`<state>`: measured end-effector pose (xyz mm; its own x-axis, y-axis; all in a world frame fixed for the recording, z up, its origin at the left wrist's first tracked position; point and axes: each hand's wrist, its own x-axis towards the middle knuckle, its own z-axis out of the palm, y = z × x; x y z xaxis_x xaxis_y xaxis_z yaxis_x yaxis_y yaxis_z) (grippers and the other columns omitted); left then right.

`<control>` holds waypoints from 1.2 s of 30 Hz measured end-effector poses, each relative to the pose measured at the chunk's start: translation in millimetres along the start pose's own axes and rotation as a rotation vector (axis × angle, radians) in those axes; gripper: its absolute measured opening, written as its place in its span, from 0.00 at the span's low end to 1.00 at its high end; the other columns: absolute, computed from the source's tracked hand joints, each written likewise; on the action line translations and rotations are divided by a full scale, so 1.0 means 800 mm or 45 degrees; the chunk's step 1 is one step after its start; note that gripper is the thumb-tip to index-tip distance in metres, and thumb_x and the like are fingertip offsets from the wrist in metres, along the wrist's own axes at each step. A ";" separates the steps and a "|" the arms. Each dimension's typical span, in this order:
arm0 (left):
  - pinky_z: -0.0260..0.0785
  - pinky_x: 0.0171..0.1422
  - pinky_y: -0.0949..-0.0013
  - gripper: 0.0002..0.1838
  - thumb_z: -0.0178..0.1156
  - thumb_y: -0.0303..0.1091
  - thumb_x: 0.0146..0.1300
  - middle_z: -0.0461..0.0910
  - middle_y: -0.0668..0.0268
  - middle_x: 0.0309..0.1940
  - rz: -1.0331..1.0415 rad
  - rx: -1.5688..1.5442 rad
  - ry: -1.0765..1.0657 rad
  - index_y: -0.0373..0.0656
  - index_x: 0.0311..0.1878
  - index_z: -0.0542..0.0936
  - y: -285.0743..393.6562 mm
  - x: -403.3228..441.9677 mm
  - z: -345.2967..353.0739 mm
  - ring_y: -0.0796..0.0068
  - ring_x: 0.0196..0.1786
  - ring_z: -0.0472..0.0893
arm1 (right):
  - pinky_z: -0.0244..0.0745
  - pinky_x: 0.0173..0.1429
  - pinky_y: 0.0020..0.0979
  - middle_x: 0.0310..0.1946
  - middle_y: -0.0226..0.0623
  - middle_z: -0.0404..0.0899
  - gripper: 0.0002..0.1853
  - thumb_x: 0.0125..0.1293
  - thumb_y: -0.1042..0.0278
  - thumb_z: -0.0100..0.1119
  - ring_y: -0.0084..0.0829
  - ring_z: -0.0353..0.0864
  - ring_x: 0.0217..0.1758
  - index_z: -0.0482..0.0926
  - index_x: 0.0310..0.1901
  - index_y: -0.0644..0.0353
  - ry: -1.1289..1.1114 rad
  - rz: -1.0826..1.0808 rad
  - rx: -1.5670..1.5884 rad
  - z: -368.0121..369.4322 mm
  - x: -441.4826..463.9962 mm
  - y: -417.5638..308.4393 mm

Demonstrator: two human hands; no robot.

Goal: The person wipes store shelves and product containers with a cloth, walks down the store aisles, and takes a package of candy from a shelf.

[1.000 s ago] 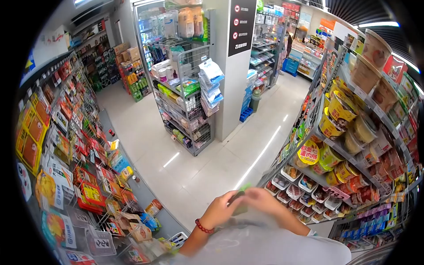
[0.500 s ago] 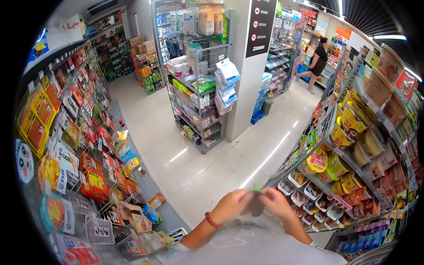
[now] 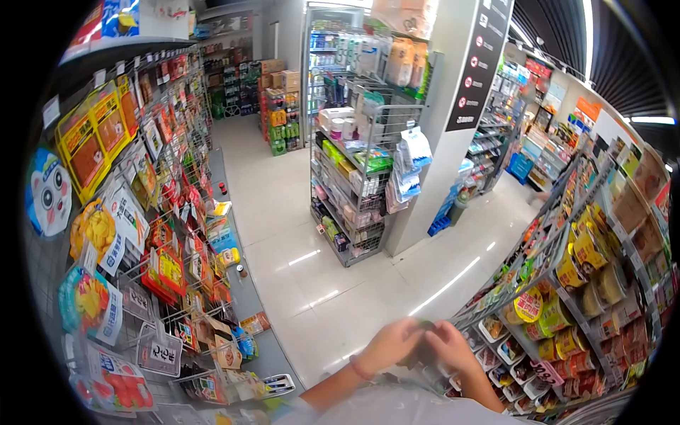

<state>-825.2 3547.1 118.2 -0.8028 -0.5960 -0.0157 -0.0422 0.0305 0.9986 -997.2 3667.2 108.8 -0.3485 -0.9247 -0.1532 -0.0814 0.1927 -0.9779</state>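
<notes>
Head view: nearer the wearer than the wire rack, the left hand and right hand come together, fingertips apparently pinching a small dark item between them; a loosened pinch could drop it onto the floor on the wearer's side of that rack. Fingers and blur hide its outline, lower end and identity.
</notes>
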 end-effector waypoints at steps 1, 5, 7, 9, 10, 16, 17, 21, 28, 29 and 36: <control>0.76 0.43 0.70 0.14 0.62 0.37 0.70 0.85 0.61 0.38 0.123 0.110 0.043 0.36 0.50 0.79 -0.005 0.002 -0.004 0.72 0.37 0.84 | 0.74 0.46 0.24 0.39 0.28 0.81 0.10 0.73 0.65 0.62 0.17 0.78 0.42 0.76 0.47 0.62 0.012 -0.045 -0.035 0.003 0.005 0.001; 0.76 0.45 0.68 0.17 0.63 0.37 0.69 0.85 0.59 0.41 0.297 0.162 0.055 0.36 0.55 0.77 -0.009 0.002 -0.021 0.70 0.39 0.83 | 0.75 0.46 0.23 0.39 0.28 0.82 0.09 0.72 0.68 0.62 0.17 0.79 0.42 0.76 0.47 0.62 0.015 -0.032 -0.005 0.015 0.016 -0.026; 0.76 0.46 0.68 0.20 0.64 0.36 0.69 0.83 0.57 0.45 0.403 0.040 -0.027 0.36 0.59 0.75 -0.010 0.004 -0.030 0.69 0.40 0.84 | 0.75 0.45 0.23 0.39 0.28 0.81 0.09 0.72 0.69 0.62 0.17 0.79 0.41 0.76 0.47 0.62 0.038 -0.060 -0.013 0.013 0.027 -0.018; 0.77 0.47 0.67 0.20 0.63 0.35 0.69 0.83 0.56 0.46 0.429 0.078 -0.033 0.35 0.60 0.75 -0.011 0.004 -0.039 0.67 0.41 0.84 | 0.76 0.43 0.22 0.38 0.28 0.81 0.10 0.70 0.71 0.63 0.18 0.80 0.39 0.74 0.49 0.62 0.063 -0.059 -0.063 0.015 0.030 -0.026; 0.77 0.48 0.66 0.21 0.63 0.34 0.68 0.83 0.55 0.46 0.455 0.126 -0.040 0.35 0.60 0.75 -0.011 0.005 -0.043 0.65 0.41 0.85 | 0.76 0.43 0.22 0.38 0.28 0.81 0.10 0.70 0.71 0.63 0.18 0.80 0.39 0.74 0.49 0.62 0.064 -0.055 -0.067 0.018 0.031 -0.033; 0.76 0.50 0.62 0.18 0.62 0.31 0.66 0.83 0.51 0.45 0.506 0.195 -0.049 0.36 0.58 0.77 0.004 0.006 -0.074 0.55 0.44 0.84 | 0.76 0.42 0.21 0.40 0.28 0.80 0.13 0.68 0.73 0.65 0.16 0.79 0.39 0.73 0.49 0.63 0.028 -0.049 -0.082 0.038 0.035 -0.049; 0.76 0.50 0.62 0.18 0.62 0.31 0.66 0.83 0.51 0.45 0.500 0.195 -0.056 0.36 0.58 0.77 0.001 0.007 -0.076 0.55 0.44 0.84 | 0.76 0.44 0.23 0.39 0.28 0.80 0.14 0.67 0.72 0.67 0.17 0.79 0.40 0.73 0.49 0.63 0.044 -0.014 -0.095 0.042 0.035 -0.053; 0.76 0.50 0.61 0.14 0.62 0.33 0.67 0.83 0.52 0.43 0.565 0.292 0.028 0.37 0.52 0.79 -0.006 0.011 -0.086 0.54 0.44 0.83 | 0.74 0.38 0.22 0.37 0.28 0.79 0.14 0.65 0.70 0.69 0.16 0.77 0.37 0.75 0.47 0.64 0.040 -0.137 -0.189 0.064 0.038 -0.053; 0.74 0.43 0.64 0.11 0.65 0.37 0.66 0.83 0.58 0.36 0.324 0.408 0.020 0.38 0.44 0.81 0.017 0.013 -0.106 0.60 0.37 0.84 | 0.73 0.36 0.24 0.28 0.28 0.78 0.11 0.61 0.70 0.63 0.17 0.74 0.30 0.79 0.44 0.65 0.272 -0.114 -0.460 0.062 0.039 -0.047; 0.75 0.41 0.67 0.12 0.67 0.37 0.65 0.83 0.59 0.35 0.331 0.404 0.028 0.38 0.42 0.81 0.013 0.017 -0.107 0.64 0.37 0.84 | 0.75 0.39 0.25 0.29 0.29 0.80 0.11 0.61 0.71 0.62 0.18 0.76 0.33 0.79 0.45 0.65 0.350 -0.158 -0.493 0.068 0.034 -0.067; 0.75 0.40 0.67 0.14 0.69 0.40 0.64 0.84 0.59 0.35 0.158 0.634 -0.087 0.39 0.40 0.80 0.035 0.024 -0.110 0.64 0.36 0.85 | 0.76 0.41 0.25 0.32 0.35 0.85 0.10 0.64 0.69 0.68 0.22 0.82 0.35 0.82 0.43 0.65 0.591 -0.213 -0.374 0.055 0.005 -0.074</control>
<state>-789.4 3465.6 150.2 -0.8559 -0.5108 0.0814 -0.2091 0.4855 0.8488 -953.0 3637.8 159.8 -0.6765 -0.7223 0.1433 -0.4037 0.2010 -0.8926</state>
